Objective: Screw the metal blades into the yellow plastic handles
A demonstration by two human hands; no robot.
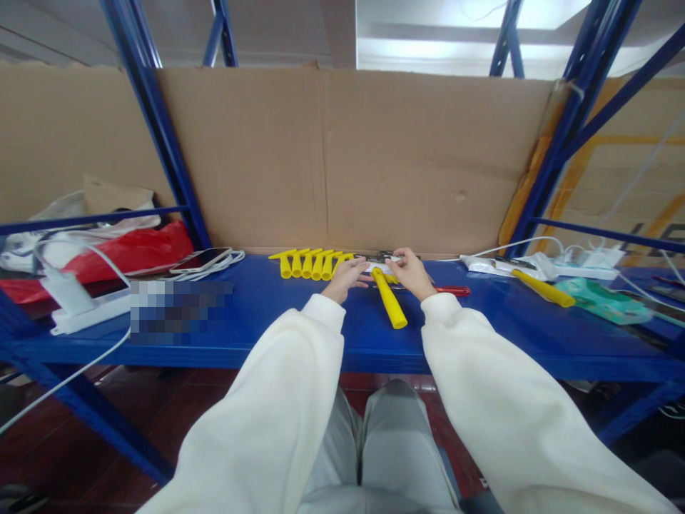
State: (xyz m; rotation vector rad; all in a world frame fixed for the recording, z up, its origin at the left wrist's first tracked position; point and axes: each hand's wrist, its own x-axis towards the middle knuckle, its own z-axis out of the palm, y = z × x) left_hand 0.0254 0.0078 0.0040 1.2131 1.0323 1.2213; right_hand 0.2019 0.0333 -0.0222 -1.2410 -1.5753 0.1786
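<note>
A tool with a tapered yellow handle (391, 303) lies between my hands, its wide end towards me. At its far end there is a pale flat piece whose details are too small to make out. My left hand (347, 280) is closed with its fingertips at the left side of this far end. From the other side, my right hand (413, 275) pinches the same end. Just left of my left hand, several similar yellow pieces (307, 265) stand in a row. A red-handled tool (454, 290) lies beside my right wrist, and dark small items lie behind my hands.
The blue shelf (257, 314) has a cardboard sheet (374, 157) along its back and blue posts at both sides. To the left are a phone (201, 260), a white power strip (90, 310) and a red bag (133, 250). A green package (604, 300) lies right.
</note>
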